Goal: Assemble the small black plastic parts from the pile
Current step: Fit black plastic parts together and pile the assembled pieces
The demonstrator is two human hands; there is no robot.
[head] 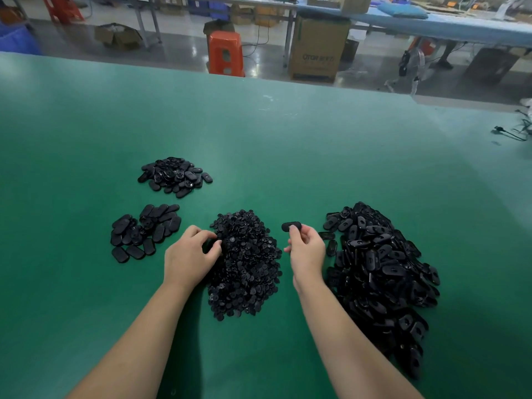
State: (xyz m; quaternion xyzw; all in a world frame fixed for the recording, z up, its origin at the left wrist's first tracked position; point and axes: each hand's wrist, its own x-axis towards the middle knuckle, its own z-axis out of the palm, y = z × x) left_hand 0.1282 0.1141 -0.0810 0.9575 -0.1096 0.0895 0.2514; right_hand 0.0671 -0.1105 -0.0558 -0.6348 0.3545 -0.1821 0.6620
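Right hand (pixel 306 250) pinches one flat, oblong black plastic piece (pixel 291 226) with rounded ends above the smooth green table (pixel 259 133). Left hand (pixel 188 254), fingers curled, digs into the central pile of small round parts (pixel 247 269); whether it grips one cannot be told. Glossy oblong shells form the right heap (pixel 383 277).

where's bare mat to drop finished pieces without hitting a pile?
Free: the wide green mat beyond all the piles up to the far edge, and the near-left mat beside the left forearm. Crowded: the strip between the middle pile of small parts and the big right pile, filled by the right hand holding an oval piece; the left hand crowds the two left heaps.
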